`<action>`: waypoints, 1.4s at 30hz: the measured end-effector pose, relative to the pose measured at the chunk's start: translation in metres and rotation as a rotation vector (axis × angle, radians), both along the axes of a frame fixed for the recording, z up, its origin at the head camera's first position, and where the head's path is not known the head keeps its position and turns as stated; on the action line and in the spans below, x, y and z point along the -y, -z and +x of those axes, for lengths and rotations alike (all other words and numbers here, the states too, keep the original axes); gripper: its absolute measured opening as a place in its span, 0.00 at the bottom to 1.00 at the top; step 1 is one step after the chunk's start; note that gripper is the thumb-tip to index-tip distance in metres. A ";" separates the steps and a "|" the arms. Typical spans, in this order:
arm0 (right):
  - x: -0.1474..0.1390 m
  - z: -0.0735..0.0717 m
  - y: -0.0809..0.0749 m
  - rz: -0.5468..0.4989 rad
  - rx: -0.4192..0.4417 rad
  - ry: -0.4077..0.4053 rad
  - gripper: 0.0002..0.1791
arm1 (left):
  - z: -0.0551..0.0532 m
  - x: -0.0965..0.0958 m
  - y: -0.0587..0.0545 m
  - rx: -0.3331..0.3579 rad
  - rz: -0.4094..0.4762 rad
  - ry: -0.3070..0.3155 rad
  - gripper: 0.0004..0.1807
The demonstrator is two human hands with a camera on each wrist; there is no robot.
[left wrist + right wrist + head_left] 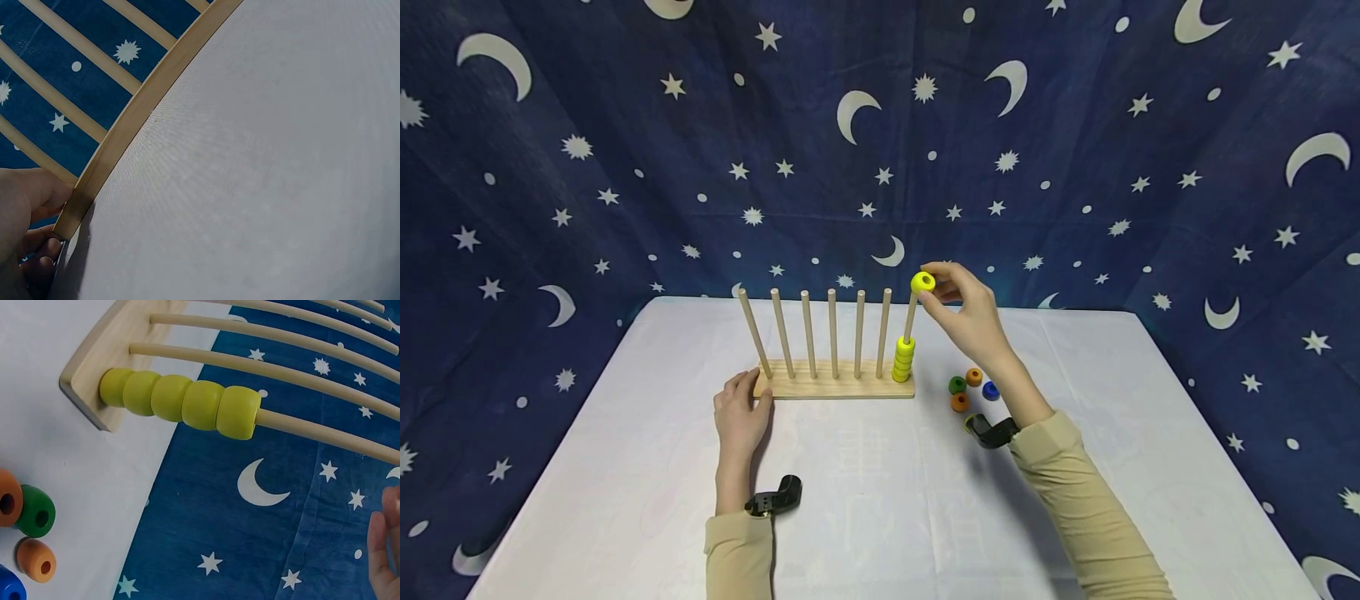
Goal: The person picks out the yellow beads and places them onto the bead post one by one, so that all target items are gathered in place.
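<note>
A wooden peg rack (pixel 835 388) with a row of upright pegs stands on the table. My left hand (pixel 741 415) grips the left end of its base, thumb at the front; the left wrist view shows the fingers (pixel 44 187) around that end. At the top of the rightmost peg my right hand (pixel 970 312) pinches a yellow bead (pixel 922 282) between thumb and fingers, its hole facing up. Lower on the same peg sits a stack of several yellow beads (pixel 181 399). In the right wrist view only part of the right hand's fingers (pixel 378 540) shows; the held bead is out of sight.
Right of the rack lie loose beads: a green bead (pixel 957 384), orange beads (pixel 973 377) and a blue bead (pixel 991 390). A bit of yellow shows beside the right wrist's black camera (pixel 992 431). A dark blue cloth (pixel 820 192) with moons and stars hangs behind the white table (pixel 857 517).
</note>
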State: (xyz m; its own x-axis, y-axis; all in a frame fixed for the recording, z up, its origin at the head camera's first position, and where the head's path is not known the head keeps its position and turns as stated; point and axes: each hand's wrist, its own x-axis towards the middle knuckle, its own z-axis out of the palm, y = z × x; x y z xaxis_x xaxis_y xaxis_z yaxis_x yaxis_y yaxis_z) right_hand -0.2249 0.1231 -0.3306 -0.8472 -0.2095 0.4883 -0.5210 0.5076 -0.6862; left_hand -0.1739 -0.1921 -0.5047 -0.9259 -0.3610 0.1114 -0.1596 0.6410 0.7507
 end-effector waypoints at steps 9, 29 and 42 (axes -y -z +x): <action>0.005 0.000 0.002 0.023 0.000 -0.002 0.21 | -0.002 0.001 0.002 0.005 0.010 0.008 0.27; 0.006 -0.002 0.010 0.022 0.017 -0.011 0.19 | -0.001 0.000 0.001 -0.013 0.011 -0.008 0.27; 0.006 -0.002 0.012 0.015 0.032 0.000 0.19 | -0.002 0.001 0.001 -0.005 0.008 -0.001 0.27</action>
State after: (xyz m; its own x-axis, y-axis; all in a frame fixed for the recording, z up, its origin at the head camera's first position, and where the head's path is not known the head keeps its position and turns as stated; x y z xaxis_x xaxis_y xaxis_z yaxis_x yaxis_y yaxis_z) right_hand -0.2272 0.1176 -0.3425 -0.8622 -0.2171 0.4576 -0.4991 0.5178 -0.6948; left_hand -0.1756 -0.1927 -0.5058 -0.9249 -0.3630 0.1129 -0.1569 0.6349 0.7565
